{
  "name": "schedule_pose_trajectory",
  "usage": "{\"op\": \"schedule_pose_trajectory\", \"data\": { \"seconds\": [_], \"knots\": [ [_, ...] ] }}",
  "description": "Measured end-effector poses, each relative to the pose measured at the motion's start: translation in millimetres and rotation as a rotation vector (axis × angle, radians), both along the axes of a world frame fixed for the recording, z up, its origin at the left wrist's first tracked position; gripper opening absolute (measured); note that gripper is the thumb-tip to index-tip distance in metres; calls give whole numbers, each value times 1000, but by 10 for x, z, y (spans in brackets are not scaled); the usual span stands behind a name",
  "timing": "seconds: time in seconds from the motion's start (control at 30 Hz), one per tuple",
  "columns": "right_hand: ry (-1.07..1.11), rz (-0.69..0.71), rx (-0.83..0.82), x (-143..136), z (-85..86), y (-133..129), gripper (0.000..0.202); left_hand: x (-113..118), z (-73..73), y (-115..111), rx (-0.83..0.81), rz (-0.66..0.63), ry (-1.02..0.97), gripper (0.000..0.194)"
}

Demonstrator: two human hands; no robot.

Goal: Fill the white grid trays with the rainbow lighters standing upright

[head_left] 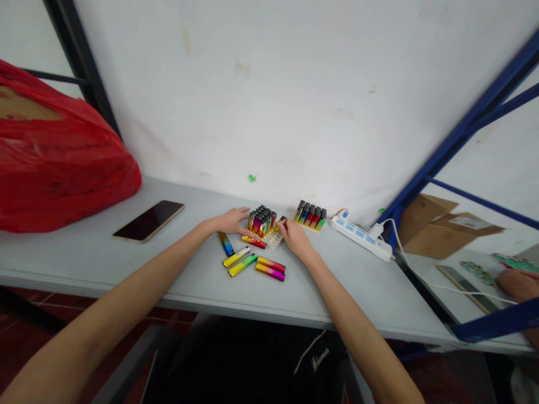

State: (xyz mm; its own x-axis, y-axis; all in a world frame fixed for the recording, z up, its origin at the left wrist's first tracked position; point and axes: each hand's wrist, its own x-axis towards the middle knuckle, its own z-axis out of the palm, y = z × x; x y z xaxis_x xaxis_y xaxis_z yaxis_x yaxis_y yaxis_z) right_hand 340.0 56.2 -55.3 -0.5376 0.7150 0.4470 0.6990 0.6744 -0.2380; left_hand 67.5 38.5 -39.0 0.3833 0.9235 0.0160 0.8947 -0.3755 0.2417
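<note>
Upright lighters [261,220] with dark tops fill much of a pale tray [274,239] with round holes; holes show at its right front. At the tray's left side is my left hand [231,220], fingers apart, the thumb in front and the other fingers nearer the back, against or close to the lighters. My right hand [296,235] pinches a lighter [282,220] over the tray's right part. Lying in front are a red lighter [253,242], a blue one [226,244], a yellow one [236,257], a green-yellow one [243,265], a red-yellow one [271,265] and a purple-yellow one [270,272].
Another filled lighter tray [310,216] stands by the wall, beside a white power strip [361,237] with a trailing cord. A phone [149,221] and a red plastic bag [63,163] are on the left. Beyond the blue frame [463,132] are a cardboard box [438,227] and another person's hand [520,285].
</note>
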Motion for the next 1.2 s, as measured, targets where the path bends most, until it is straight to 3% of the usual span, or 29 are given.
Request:
{"op": "schedule_pose_trajectory", "data": {
  "seconds": [0.17,0.33,0.43,0.57,0.77,0.97,1.2],
  "knots": [
    [-127,-12,63,29,36,-41,22,0,-2,2,7,-8,7,99],
    [-95,-23,81,346,161,-53,34,5,7,-7,3,-6,17,101],
    [-206,-67,20,582,171,-61,34,7,8,-12,2,-6,22,102],
    [-282,-25,-116,713,117,-71,28,8,0,-13,1,8,29,101],
    [-130,-34,-74,581,113,-54,18,5,4,-11,-3,11,31,101],
    [244,9,-147,431,143,-136,29,15,19,-27,-16,6,10,98],
    [287,12,-96,234,171,-271,46,31,23,-44,-19,15,7,97]
  ]
}}
